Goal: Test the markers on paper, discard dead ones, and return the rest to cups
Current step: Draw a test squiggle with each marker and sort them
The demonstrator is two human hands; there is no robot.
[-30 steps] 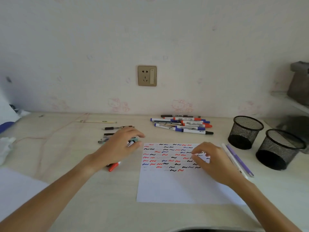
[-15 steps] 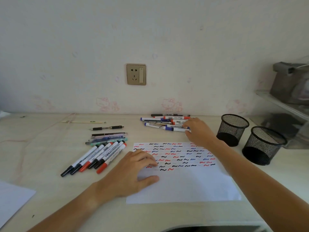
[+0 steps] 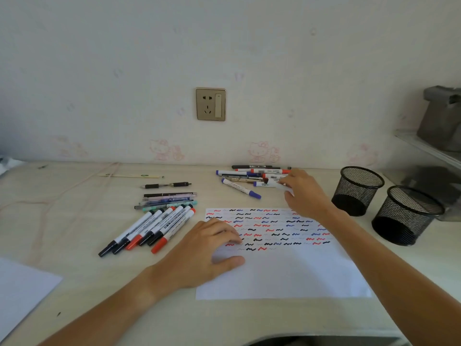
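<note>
A white paper sheet (image 3: 287,273) with rows of red, blue and black squiggles lies in front of me. My left hand (image 3: 207,250) rests flat on its left part, holding nothing. My right hand (image 3: 303,193) is beyond the sheet at the far marker pile (image 3: 252,174), its fingers closed on a white marker (image 3: 279,185) lifted a little from the pile. A blue-capped marker (image 3: 240,188) lies loose in front of the pile. A row of black and red markers (image 3: 152,228) lies left of the sheet. Two black mesh cups (image 3: 358,189) (image 3: 406,214) stand at the right.
Thin pens (image 3: 169,201) lie stacked behind the left marker row, with a black pen (image 3: 166,185) and a pale pencil (image 3: 129,175) farther back. Another white sheet (image 3: 22,290) lies at the near left. A shelf with grey items (image 3: 441,121) is at the right wall.
My left hand moved from the left markers onto the paper. My right hand left the paper, reached the far pile and closed on a white marker. The blue-capped marker now lies askew.
</note>
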